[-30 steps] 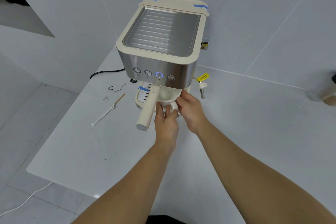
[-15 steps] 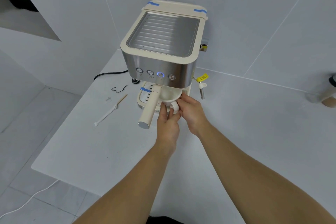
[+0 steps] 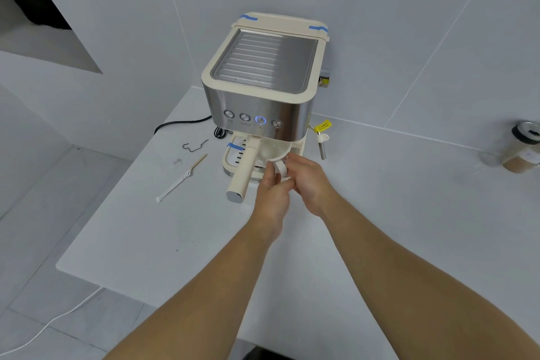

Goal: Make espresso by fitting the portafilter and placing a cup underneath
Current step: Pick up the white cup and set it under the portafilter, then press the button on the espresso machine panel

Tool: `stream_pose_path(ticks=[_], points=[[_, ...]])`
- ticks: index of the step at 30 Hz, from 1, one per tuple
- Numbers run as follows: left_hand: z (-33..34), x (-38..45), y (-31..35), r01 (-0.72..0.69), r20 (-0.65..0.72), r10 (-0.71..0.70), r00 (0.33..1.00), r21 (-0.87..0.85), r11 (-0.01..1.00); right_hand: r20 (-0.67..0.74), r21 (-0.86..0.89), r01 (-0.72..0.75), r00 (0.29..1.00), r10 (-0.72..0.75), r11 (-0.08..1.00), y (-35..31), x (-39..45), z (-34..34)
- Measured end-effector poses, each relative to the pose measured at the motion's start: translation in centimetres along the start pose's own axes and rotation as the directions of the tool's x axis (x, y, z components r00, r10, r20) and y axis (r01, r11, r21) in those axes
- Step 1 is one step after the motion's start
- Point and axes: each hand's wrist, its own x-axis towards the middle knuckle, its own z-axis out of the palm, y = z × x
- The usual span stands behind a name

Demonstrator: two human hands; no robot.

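A cream and steel espresso machine (image 3: 263, 88) stands at the back of the white table, its third button lit blue. The portafilter (image 3: 245, 168) sits under the brew head, its cream handle pointing toward me and left. A white cup (image 3: 274, 152) rests on the drip tray (image 3: 232, 156) below the brew head. My left hand (image 3: 273, 196) and my right hand (image 3: 308, 181) both grip the cup by its handle side, fingers closed around it. The cup's base is hidden behind my hands.
A steam wand (image 3: 321, 146) with a yellow tag hangs at the machine's right. A wrapped stirrer (image 3: 181, 180), a bent black wire (image 3: 195, 145) and a black power cord (image 3: 181, 123) lie left of the machine. A lidded jar (image 3: 523, 147) stands far right. The table's edge (image 3: 87, 272) runs front left.
The camera has shifted, so the machine sits lower in view. Both hands stay on the cup under the brew head, and the cup's handle shows more between my fingers.
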Motion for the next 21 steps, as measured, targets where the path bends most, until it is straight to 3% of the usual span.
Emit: stream_pose_path(ticks=[11,16,21], points=[[-1.1,-6.8,2.5,-0.055,0.084,0.051,0.995,0.051,0.997,-0.098,-0.094,0.02,0.995,-0.03,0.995,-2.3,-5.0,-1.8],[-3.4,-9.1,5.9,-0.127,0.163,0.106,0.981,0.119,0.985,-0.142,-0.297,0.136,0.973,-0.184,0.945,-5.3,-8.8,-2.0],[-6.3,-9.6,10.5,-0.349,0.265,0.268,0.926,0.333,0.876,-0.137,-0.521,0.254,0.917,-0.374,0.815,-8.7,-11.5,-0.7]])
